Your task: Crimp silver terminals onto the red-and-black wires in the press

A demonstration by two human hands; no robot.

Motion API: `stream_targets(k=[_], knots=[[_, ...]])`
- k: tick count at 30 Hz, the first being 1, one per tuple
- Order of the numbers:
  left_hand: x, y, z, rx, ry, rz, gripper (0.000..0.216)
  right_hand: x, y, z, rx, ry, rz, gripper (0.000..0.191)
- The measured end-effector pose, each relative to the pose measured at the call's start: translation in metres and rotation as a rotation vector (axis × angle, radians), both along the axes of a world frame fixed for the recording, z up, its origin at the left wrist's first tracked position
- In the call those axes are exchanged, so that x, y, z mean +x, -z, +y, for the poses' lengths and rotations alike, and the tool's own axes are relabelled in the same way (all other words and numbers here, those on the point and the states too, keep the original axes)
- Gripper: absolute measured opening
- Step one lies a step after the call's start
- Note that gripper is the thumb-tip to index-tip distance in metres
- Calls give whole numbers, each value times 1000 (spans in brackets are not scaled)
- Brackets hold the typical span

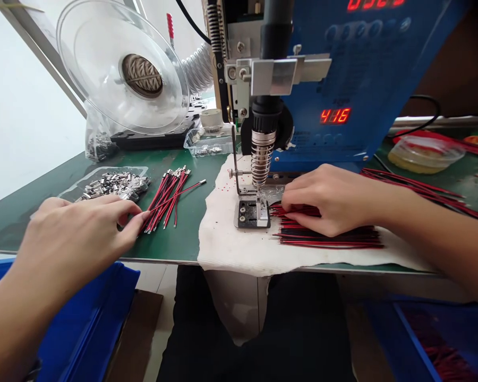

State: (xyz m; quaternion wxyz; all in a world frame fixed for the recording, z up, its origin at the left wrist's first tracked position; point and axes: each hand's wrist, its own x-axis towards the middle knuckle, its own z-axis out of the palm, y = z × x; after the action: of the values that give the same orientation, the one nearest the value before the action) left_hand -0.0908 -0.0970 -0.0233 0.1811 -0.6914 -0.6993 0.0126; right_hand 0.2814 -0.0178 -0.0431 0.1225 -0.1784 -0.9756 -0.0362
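Note:
Between the thumb and forefinger of my left hand (83, 228) is the end of a red-and-black wire (177, 193) with a small metal connector on its far tip. It lies over a pile of similar tipped wires (165, 204). My right hand (330, 201) rests on a bundle of red and black wires (326, 240) on the white cloth, its fingertips pinched at the bundle's left ends; what exactly they grip is hidden. Just left of those fingers, a small black fixture (253, 214) sits under the soldering machine's spring-wrapped tip (262, 154).
A clear tray of metal connectors (113, 185) lies behind my left hand. The blue machine (342, 79) with red digits stands ahead, beside a clear reel-like disc (103, 74). A round plastic container (426, 151) is at right. Blue bins (91, 323) sit below the table edge.

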Motion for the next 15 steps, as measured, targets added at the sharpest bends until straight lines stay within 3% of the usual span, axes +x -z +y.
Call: stream_targets(k=[3,9,13,15], knots=[[-4,2,-2,12,21,-10,22,1,-2,0,17,-23,19,19],[6,1,-6,97,-159,-60,25,4,-3,2,-43,-60,122,15],[13,6,-6,59,-141,-145,24,3,1,4,-64,-71,166,14],[-1,11,-4,123,-114,-306,27,2,2,4,-90,-85,193,12]])
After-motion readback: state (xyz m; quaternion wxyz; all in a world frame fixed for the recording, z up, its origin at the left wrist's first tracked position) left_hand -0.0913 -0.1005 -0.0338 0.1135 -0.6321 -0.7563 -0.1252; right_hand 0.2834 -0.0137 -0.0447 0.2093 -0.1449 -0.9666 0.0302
